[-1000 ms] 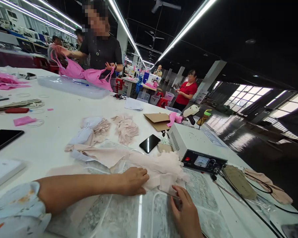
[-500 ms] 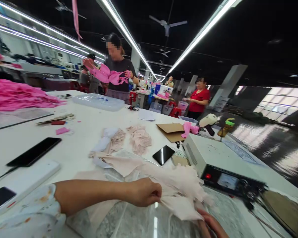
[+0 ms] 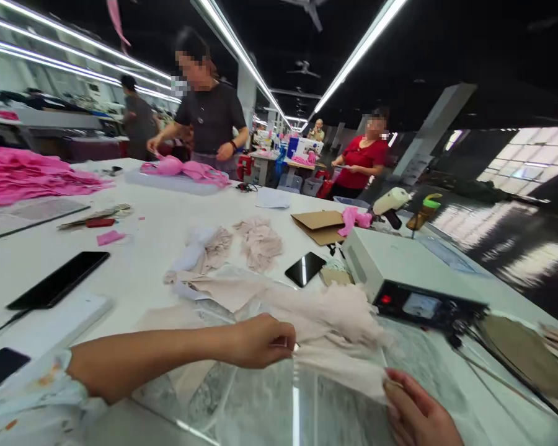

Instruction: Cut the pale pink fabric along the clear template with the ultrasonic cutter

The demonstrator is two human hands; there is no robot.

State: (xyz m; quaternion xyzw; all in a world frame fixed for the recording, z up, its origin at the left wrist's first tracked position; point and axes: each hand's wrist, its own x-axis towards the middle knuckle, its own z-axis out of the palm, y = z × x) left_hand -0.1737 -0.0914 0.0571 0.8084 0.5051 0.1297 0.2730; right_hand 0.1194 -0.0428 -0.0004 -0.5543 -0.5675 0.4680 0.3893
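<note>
A pale beige piece of thin fabric [image 3: 337, 365] stretches between my two hands over a clear sheet [image 3: 260, 402] with a grey marbled look beneath it. My left hand [image 3: 265, 341] pinches the fabric's left part, fingers closed. At the lower right, my right hand [image 3: 416, 406] grips the other end between thumb and fingers. More beige fabric with a ragged edge [image 3: 344, 310] lies just beyond. Two crumpled beige scraps [image 3: 259, 244] rest farther back, the left one beside a whitish cloth [image 3: 195, 254].
A metal box with a dial [image 3: 413, 272] stands at right, cables in front. Phones [image 3: 305, 269] lie on the white table [image 3: 144, 248]. Pink fabric [image 3: 28, 176] is piled at left. Across the table, a person in black [image 3: 214, 118] stands by a plastic box [image 3: 167, 184]; another wears red [image 3: 360, 158].
My right hand has come further into view, drawing the fabric's edge out straighter. The person across has lowered the pink garment onto the plastic box. The view has tilted down slightly.
</note>
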